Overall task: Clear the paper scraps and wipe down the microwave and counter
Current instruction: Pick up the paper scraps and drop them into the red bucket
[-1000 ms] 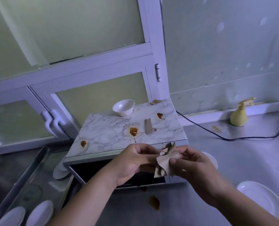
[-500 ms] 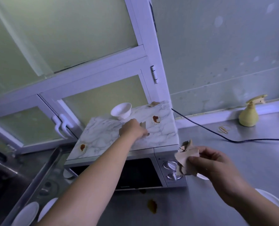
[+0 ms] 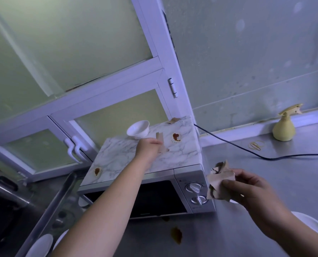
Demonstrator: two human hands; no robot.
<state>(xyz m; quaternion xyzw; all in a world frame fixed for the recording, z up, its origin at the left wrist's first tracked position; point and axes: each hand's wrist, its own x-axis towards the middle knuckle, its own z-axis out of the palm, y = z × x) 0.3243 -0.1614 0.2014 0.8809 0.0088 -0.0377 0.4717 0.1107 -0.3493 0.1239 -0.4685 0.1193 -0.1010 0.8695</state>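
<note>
Near the far edge of the microwave (image 3: pixel 117 156) top, the left hand (image 3: pixel 148 147) has its fingers curled down onto a brown paper scrap (image 3: pixel 161 145). It appears to be pinching it, though the fingertips are hidden behind the knuckles. The scrap lies between the white bowl (image 3: pixel 138 129) and a reddish-brown stain (image 3: pixel 176 137). Off the microwave's front right corner, above the steel counter (image 3: pixel 265 173), the right hand (image 3: pixel 247 190) grips a crumpled wad of scraps (image 3: pixel 220 180) between thumb and fingers. I judge that scrap-gathering is the step in hand and wiping is not yet begun. A torn piece (image 3: pixel 174 120) sits at the far right corner of the top, a second stain (image 3: pixel 97 171) marks the front left corner, and a spill (image 3: pixel 176 236) lies on the counter just before the microwave door. The next move calls for lifting the pinched scrap without knocking the bowl, adding it to the wad, then reaching for the corner piece. A yellow spray bottle (image 3: pixel 284 127) stands at the counter's back edge, likely for the wipe. No brand or label is legible, and the markings around the control dials (image 3: pixel 195 187) are too small to read.
</note>
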